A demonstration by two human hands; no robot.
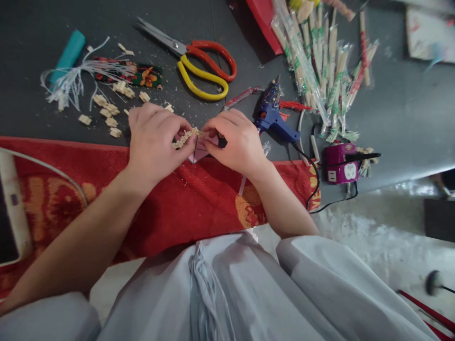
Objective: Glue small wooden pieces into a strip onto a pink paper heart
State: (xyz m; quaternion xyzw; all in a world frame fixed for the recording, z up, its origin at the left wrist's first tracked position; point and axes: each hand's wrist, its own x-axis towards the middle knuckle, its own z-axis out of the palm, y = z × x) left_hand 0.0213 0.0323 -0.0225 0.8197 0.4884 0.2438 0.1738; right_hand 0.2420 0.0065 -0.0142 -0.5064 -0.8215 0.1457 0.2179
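Between my two hands is a narrow, pale plaited straw strip (185, 138), bent in an arch. My left hand (152, 142) pinches it with thumb and forefinger. My right hand (236, 142) grips its other end, with the fingertips partly covering it. A pink piece of paper (199, 152) with dark lines shows just below the strip, near the table's front edge. Small plaited straw pieces (106, 108) lie scattered beyond my left hand. To the right of my right hand rests a blue glue gun (273, 116) with a dark cord.
Scissors (199, 57) with red and yellow handles lie beyond my hands. At far left are white threads (76, 78) and a teal roll (69, 54). Wrapped straw bundles (329, 66) fill the back right. A purple power adapter (340, 163) sits right. A red towel (159, 203) covers the front edge.
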